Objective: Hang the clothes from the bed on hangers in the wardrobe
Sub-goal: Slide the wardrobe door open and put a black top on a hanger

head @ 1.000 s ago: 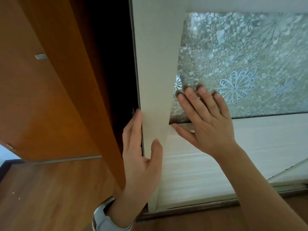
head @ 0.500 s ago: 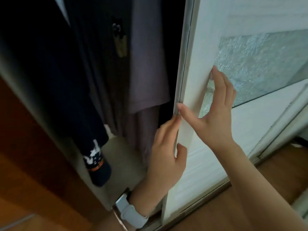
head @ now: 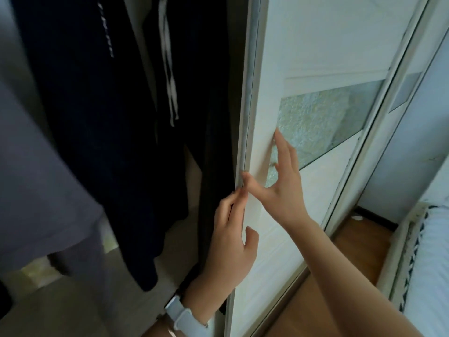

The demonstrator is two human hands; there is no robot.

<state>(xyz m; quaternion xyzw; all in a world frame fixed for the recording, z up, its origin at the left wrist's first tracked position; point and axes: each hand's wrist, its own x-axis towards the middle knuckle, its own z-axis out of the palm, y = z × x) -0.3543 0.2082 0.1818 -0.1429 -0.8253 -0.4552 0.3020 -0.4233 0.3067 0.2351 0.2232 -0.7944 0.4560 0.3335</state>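
The white sliding wardrobe door [head: 313,45] with a frosted glass panel [head: 323,122] stands pushed to the right. My right hand [head: 283,183] presses flat on the door's face, thumb at its left edge. My left hand [head: 230,242], a pale watch on its wrist, has its fingers on that same edge, just below the right thumb. The open wardrobe on the left holds hanging dark clothes [head: 97,117], one with white drawstrings [head: 168,64], and a grey garment [head: 41,190]. No hanger is visible.
A second door panel and its frame [head: 379,132] lie behind the first on the right. The bed's edge with white bedding [head: 430,263] shows at lower right, over a wooden floor [head: 359,246]. The wardrobe's pale floor [head: 136,307] lies below the clothes.
The door has slid further right under both hands, and more of the wardrobe's inside shows. The view has swung right, so the bed's edge now appears.
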